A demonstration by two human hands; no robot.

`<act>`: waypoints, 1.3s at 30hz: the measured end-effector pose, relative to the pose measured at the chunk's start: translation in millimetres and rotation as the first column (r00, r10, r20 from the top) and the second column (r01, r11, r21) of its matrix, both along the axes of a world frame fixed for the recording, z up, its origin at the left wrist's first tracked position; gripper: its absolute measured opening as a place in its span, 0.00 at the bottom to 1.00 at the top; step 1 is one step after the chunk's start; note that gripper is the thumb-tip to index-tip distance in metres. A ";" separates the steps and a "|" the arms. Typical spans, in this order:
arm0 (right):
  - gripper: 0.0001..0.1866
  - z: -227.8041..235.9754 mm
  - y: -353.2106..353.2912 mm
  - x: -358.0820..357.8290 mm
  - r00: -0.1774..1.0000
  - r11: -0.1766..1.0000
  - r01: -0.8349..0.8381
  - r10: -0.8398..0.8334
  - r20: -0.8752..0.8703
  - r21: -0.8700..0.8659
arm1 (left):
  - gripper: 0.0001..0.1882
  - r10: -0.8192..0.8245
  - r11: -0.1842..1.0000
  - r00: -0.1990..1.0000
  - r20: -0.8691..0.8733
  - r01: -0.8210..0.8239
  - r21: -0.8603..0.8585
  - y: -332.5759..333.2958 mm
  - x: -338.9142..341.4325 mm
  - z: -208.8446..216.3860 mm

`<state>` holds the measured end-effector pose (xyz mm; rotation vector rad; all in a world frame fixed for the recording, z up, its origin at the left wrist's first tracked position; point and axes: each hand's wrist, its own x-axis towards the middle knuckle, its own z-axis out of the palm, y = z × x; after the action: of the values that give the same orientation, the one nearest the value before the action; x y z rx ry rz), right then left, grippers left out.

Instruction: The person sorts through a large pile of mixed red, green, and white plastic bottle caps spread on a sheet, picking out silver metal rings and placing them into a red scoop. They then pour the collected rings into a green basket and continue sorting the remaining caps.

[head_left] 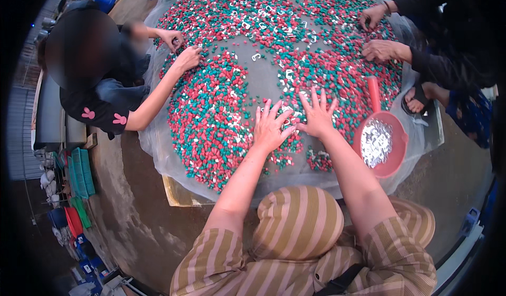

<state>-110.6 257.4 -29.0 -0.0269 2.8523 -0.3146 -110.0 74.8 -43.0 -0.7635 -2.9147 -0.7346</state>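
Holding your left hand (pixel 270 129) and right hand (pixel 318 119) spread, gripping nothing visible, over coloured pieces (pixel 211 117), you have white clips (pixel 375 144) piled in the pan (pixel 399 147), with loose clips (pixel 256 57) left outside.

A low table (pixel 179 196) with a pale, wood-like edge carries a translucent plastic sheet (pixel 149 138) that drapes past its sides; small red, green and white pieces (pixel 208 122) spread thickly over it, with bare lanes between; white hooked clips (pixel 256 57) lie scattered among them; a red scoop (pixel 396 156) rests at the near right.
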 end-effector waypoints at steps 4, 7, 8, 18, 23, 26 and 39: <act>0.41 5.9 0.2 39.5 0.999 0.999 -0.020 0.019 -0.032 -0.040 | 0.30 -0.007 0.996 1.000 0.027 0.009 -0.090 5.3 31.2 -0.8; 0.31 18.1 -0.8 70.3 0.990 0.996 -0.010 -0.002 -0.144 -0.087 | 0.34 -0.028 0.984 0.998 0.048 0.035 -0.173 5.5 46.5 3.1; 0.31 20.6 1.4 79.1 0.985 0.991 0.003 -0.026 -0.170 -0.133 | 0.34 -0.037 0.978 0.996 0.081 0.053 -0.199 6.5 52.6 7.6; 0.20 24.0 18.9 129.6 0.939 0.946 0.114 -0.202 -0.278 -0.302 | 0.40 0.114 0.973 0.957 0.268 -0.052 -0.227 -19.5 94.6 20.6; 0.17 26.5 18.1 138.2 0.957 0.917 0.117 -0.207 -0.205 -0.381 | 0.28 0.342 0.939 0.906 0.247 -0.340 -0.054 -36.4 109.7 34.5; 0.16 30.1 15.6 139.3 0.949 0.912 0.123 -0.223 -0.222 -0.391 | 0.21 0.339 0.940 0.930 0.142 -0.340 -0.017 -47.1 104.2 22.2; 0.13 20.8 13.7 109.1 0.936 0.849 0.113 -0.265 -0.232 -0.516 | 0.09 0.413 0.909 0.909 0.048 -0.415 0.043 -24.3 34.8 -7.2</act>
<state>-1.5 271.0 -8.3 0.1232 2.9768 -1.1773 -75.2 50.5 -50.2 -0.1092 -2.9213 -0.7762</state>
